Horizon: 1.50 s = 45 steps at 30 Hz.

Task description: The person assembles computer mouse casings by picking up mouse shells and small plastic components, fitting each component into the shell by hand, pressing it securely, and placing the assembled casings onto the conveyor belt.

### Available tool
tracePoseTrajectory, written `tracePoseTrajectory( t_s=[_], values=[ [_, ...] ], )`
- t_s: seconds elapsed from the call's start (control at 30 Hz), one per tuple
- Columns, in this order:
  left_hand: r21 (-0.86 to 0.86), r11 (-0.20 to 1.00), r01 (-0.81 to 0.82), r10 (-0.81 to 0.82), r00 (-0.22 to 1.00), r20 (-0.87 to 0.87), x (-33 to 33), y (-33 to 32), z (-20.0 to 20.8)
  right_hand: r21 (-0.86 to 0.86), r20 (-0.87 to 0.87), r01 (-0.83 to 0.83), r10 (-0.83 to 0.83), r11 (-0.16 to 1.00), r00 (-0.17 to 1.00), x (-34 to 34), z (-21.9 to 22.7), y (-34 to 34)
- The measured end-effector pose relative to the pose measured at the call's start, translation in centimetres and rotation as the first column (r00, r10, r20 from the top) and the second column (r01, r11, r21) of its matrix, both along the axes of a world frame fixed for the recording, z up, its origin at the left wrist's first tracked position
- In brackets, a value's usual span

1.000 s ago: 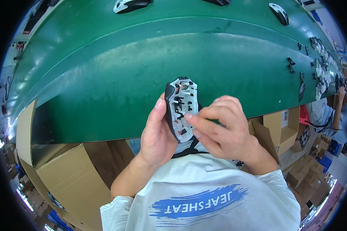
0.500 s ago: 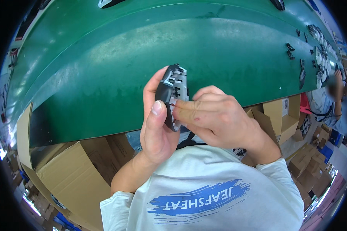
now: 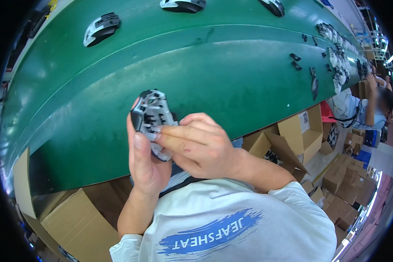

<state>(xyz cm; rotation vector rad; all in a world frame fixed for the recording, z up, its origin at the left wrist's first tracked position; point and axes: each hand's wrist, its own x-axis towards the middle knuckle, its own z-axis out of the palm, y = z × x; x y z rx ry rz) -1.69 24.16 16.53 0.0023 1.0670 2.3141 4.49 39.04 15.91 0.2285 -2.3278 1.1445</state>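
My left hand (image 3: 146,168) is closed around a computer mouse shell (image 3: 158,107), holding it up over the near part of the green table. Its dark outer side lies against my left fingers and thumb, while the grey inside with its ribs and small black parts faces my right hand (image 3: 203,144). The fingertips of my right hand are pressed together inside the lower part of the shell, at a small pale spot. Whether they pinch a loose piece there cannot be made out.
On the green table (image 3: 231,70), several silver-and-black mice (image 3: 101,29) lie along the far side. Small black parts (image 3: 296,61) and rows of pale shells (image 3: 336,65) lie to the right. Open cardboard boxes (image 3: 78,222) stand below the near edge. A co-worker (image 3: 358,109) sits at far right.
The view has swung, so more of the table's far side shows. The shell has turned to bare more of its inside. My right fingertips stay inside it.
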Motion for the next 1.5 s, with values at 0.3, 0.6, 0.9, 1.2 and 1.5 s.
tracePoseTrajectory(
  t_s=[0.3, 0.6, 0.9, 1.2, 1.5],
  values=[
    [0.362, 0.930, -0.064, -0.047, 0.955, 0.291, -1.4, -1.2, 0.3, 0.072, 0.261, 0.339, -0.346, 0.938, 0.901, 2.0, 1.7, 11.3],
    [0.394, 0.917, -0.054, -0.084, 0.942, 0.325, -2.0, -4.1, 1.8, 0.576, 0.009, 0.664, -0.816, 0.477, 0.578, 9.5, -4.8, 31.3],
    [0.086, 0.802, -0.591, 0.547, 0.668, -0.505, -5.9, -25.0, 10.9, 0.320, 0.198, 0.613, -0.683, 0.723, 0.703, 8.3, -6.8, 30.8],
    [-0.668, -0.263, -0.697, 0.462, 0.516, -0.721, -3.3, -57.4, 18.2, 0.587, 0.145, 0.344, -0.513, 0.733, 0.846, 5.7, -8.0, 31.9],
    [-0.639, -0.390, -0.663, 0.329, 0.548, -0.769, -10.4, -67.3, 16.5, 0.318, 0.273, 0.372, -0.460, 0.872, 0.845, 0.3, -6.1, 24.9]
  ],
)
